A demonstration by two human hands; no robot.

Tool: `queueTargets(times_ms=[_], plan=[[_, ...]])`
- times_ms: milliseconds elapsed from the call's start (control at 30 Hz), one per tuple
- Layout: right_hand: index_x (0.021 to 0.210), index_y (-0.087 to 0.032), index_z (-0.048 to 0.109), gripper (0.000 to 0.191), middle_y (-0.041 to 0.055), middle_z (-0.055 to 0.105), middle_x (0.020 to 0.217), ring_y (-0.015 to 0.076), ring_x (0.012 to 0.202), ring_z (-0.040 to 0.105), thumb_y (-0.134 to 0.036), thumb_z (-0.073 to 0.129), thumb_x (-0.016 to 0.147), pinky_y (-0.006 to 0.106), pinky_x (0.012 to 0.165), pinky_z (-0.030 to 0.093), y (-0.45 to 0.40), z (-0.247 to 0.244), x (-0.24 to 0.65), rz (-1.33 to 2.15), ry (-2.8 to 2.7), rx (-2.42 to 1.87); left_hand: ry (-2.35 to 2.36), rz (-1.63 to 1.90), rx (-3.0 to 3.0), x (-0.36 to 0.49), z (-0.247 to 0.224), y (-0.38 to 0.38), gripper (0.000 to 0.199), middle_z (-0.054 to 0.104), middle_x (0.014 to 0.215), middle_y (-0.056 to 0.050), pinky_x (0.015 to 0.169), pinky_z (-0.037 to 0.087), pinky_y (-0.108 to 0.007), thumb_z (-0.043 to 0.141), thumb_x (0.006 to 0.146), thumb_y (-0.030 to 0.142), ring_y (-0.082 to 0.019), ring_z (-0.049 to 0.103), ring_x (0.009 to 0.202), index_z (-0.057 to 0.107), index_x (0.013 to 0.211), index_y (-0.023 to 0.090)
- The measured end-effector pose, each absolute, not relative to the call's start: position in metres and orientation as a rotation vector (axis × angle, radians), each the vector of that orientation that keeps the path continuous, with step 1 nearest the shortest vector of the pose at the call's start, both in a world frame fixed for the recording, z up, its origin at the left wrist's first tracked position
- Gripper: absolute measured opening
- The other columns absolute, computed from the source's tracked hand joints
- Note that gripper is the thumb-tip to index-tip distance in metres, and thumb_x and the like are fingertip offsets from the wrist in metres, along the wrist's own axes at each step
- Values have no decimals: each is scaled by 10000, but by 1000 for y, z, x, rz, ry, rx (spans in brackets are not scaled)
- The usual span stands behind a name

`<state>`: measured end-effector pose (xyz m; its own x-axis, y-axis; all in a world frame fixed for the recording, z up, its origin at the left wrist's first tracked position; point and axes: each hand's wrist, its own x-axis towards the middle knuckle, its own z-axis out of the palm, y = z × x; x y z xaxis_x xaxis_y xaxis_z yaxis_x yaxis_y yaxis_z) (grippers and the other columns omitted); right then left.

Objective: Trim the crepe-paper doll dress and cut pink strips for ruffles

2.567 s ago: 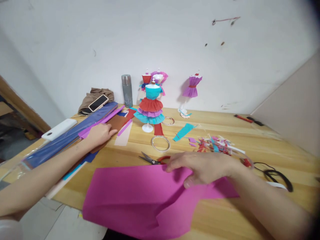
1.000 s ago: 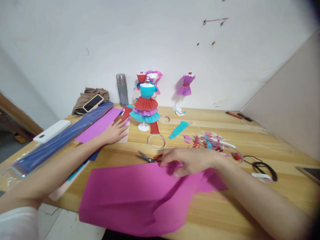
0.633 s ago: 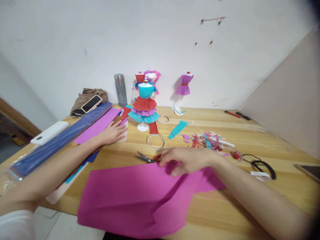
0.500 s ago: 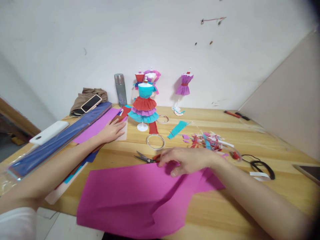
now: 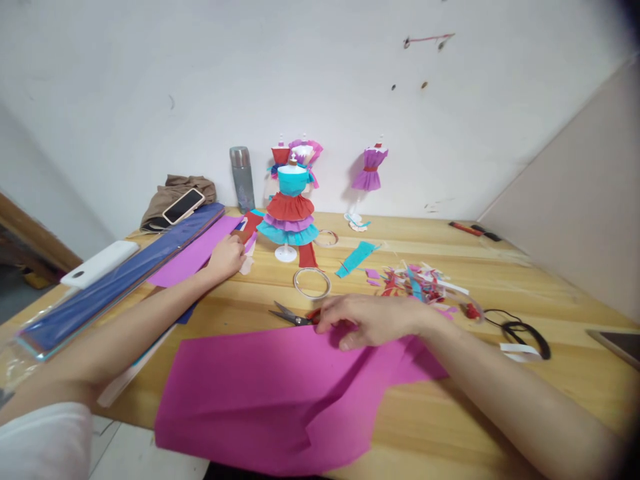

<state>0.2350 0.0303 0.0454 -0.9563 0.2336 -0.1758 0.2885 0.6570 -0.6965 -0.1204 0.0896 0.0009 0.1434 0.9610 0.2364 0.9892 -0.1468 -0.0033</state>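
At the left, my left hand (image 5: pixel 229 259) has its fingers curled down onto a stack of coloured paper sheets; a pale sheet (image 5: pixel 247 265) crumples beside its fingertips. A purple sheet (image 5: pixel 185 257) extends left of that hand. My right hand (image 5: pixel 373 320) rests at the upper edge of a large magenta crepe paper sheet (image 5: pixel 250 393), its fingers bent and the thumb apart from them. Just beyond its fingertips lie scissors (image 5: pixel 295 317) with parted blades; their red handles are partly hidden by the hand.
A small dress form (image 5: pixel 290 207) in a layered paper dress stands mid-table, others behind it. Nearby are a wire ring (image 5: pixel 312 283), a turquoise strip (image 5: pixel 356 259) and a scrap pile (image 5: pixel 420 283). A flask (image 5: pixel 243 180), phone (image 5: pixel 183 206) and plastic-wrapped blue paper (image 5: pixel 125 270) sit left.
My left hand has gone from lying flat with spread fingers to curling them in, and the pale sheet under it has bunched up. My right hand, the scissors and the magenta sheet look unchanged.
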Motion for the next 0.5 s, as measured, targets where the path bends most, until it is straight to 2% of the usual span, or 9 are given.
queueTargets(times_ms=[67,167,267,333,400,500], plan=[[1165,-160,751,311,118,684,1234,221,1126,643,-163,725,855,364,1010,507,31,45,235,-1190,2794,444,-1950,-307,-2243,-118,4,92,244,724,1014,-180,951,526,-412,527,862,186,-312,649,1060,741,760,132],[1159,-154,752,303,121,680,1234,218,1118,642,-165,726,858,354,993,513,31,44,235,-1198,2792,437,-2073,-553,-2240,-125,23,98,219,753,942,-128,850,547,-349,556,849,226,-257,689,926,735,755,141],[1166,-155,748,305,119,680,1227,211,1114,642,-164,726,862,345,986,514,32,43,236,-1208,2798,430,-2248,-953,-2151,-139,46,103,299,767,892,-101,730,552,-315,552,867,332,-228,696,817,752,893,110],[1172,-153,745,309,117,681,1220,206,1106,644,-158,721,864,342,982,516,32,42,236,-1207,2800,433,-2259,-1102,-2126,-145,55,103,333,769,883,-101,717,552,-311,556,866,362,-221,693,797,750,933,99],[1170,-150,744,305,117,682,1214,202,1093,646,-158,718,866,339,973,519,32,42,236,-1210,2800,434,-2201,-1069,-2189,-143,54,98,280,773,904,-102,741,549,-317,559,855,327,-216,689,801,750,889,126],[1156,-141,745,286,124,681,1216,201,1078,648,-165,713,873,337,958,525,31,43,235,-1218,2797,438,-1998,-629,-2422,-128,42,87,240,767,888,-105,786,534,-347,547,853,288,-231,677,817,725,746,167]])
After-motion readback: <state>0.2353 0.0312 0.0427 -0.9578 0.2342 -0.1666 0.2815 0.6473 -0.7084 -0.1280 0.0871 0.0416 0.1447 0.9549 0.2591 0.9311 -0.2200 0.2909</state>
